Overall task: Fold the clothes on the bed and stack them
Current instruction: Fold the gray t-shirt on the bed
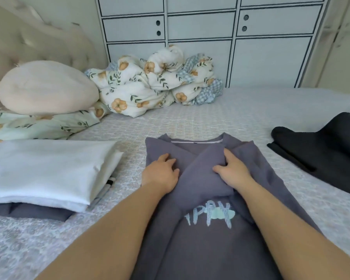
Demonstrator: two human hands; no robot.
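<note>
**Clerk:** Item one — grey top (pixel 208 235), lying face up on the bed (pixel 200 122), collar away from the person, directly under both hands. Why are the hands set where they are?

**Keeper:** The left hand (pixel 160 172) lies flat on the left fold, fingers straight and slightly spread; it appears to pin that flap so it cannot slide. The right hand (pixel 232 168) sits just beside it on the right flap, fingers curled into the cloth and gathering a ridge — judged to be drawing the sleeve inward across the chest.

**Clerk:** Condition of the item?

**Keeper:** Slate grey, soft knit. Both sides turned in and crossing below the neckline, so the top narrows toward the collar. A pale neck tape shows beyond the fingertips. Light blue and mint lettering sits nearer the person than the hands, partly covered by the bunched flap. Lower hem is out of frame.

**Clerk:** Item two?

**Keeper:** Stack to the left of the left hand: white folded cloth (pixel 47 170) on top of a grey folded piece (pixel 36 212), placed there as the finished pile, it seems.

**Clerk:** Item three?

**Keeper:** Dark garment (pixel 321 146), well to the right of the right hand, loosely laid — probably awaiting its turn.

**Clerk:** Stage?

**Keeper:** Sleeves in; lengthwise fold not yet made.
</note>
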